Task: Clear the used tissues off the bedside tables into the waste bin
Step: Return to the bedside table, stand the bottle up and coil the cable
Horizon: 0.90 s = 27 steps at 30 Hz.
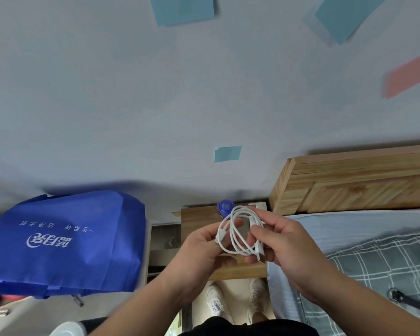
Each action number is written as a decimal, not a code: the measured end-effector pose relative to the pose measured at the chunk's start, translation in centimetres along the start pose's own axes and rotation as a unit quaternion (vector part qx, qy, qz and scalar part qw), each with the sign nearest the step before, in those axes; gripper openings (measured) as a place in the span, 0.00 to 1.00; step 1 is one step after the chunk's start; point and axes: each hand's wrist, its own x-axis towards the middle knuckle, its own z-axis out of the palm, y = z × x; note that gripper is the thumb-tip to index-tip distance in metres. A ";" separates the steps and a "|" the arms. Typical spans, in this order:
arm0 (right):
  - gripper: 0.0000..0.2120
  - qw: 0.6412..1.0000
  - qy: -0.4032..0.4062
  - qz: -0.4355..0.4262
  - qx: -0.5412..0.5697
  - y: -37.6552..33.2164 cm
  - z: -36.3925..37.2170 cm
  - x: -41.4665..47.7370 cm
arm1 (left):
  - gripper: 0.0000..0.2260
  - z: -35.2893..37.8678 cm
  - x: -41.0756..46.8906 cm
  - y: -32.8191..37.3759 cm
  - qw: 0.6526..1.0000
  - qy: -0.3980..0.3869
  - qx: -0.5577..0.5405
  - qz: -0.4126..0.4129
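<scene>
Both the left hand (204, 248) and right hand (285, 243) pinch a coiled white cable (238, 235) with curled fingers, above the bench (197, 218). No tissues or waste bin in view. Tissues are likely light, soft, crushable: pinch anywhere.

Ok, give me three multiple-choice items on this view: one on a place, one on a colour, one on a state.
1. Where is the blue bag?
A. left of the bedside table
B. right of it
C. on top of it

2. What colour is the cable?
A. black
B. white
C. red

3. What state is the cable in?
A. lying flat on the table
B. coiled, gripped by the left hand and the right hand
C. dangling straight from one hand

Answers:
1 A: the bag stands off the table's left edge.
2 B: its loops are plainly white.
3 B: fingers of both hands curl round the loops above the table.
</scene>
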 end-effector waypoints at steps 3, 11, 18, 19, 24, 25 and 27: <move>0.19 0.999 0.017 -0.013 -0.047 0.2 0.1 0.1 | 0.21 -0.2 0.0 -0.1 1.000 0.023 -0.013 -0.005; 0.20 0.999 -0.026 0.007 -0.028 -0.6 0.0 -0.1 | 0.19 -3.0 -0.4 1.1 0.994 -0.054 -0.069 -0.062; 0.17 0.996 -0.086 0.027 -0.024 -1.6 -0.1 -0.4 | 0.08 -2.8 -0.5 2.2 0.987 -0.115 -0.065 -0.093; 0.17 0.995 -0.093 0.030 -0.019 -1.6 -0.2 -0.5 | 0.07 -2.6 -0.5 2.3 0.987 -0.117 -0.059 -0.092; 0.18 0.997 -0.072 0.002 -0.042 -1.8 -0.1 -1.0 | 0.16 -1.3 -0.1 1.8 0.996 -0.072 -0.028 -0.046; 0.20 0.997 -0.050 -0.013 -0.059 -1.6 0.0 -1.1 | 0.18 -0.9 -0.1 1.4 0.996 -0.067 -0.054 -0.039; 0.22 0.994 -0.006 -0.044 -0.097 -1.2 0.4 -1.3 | 0.18 0.1 0.0 0.8 0.994 -0.064 -0.088 -0.027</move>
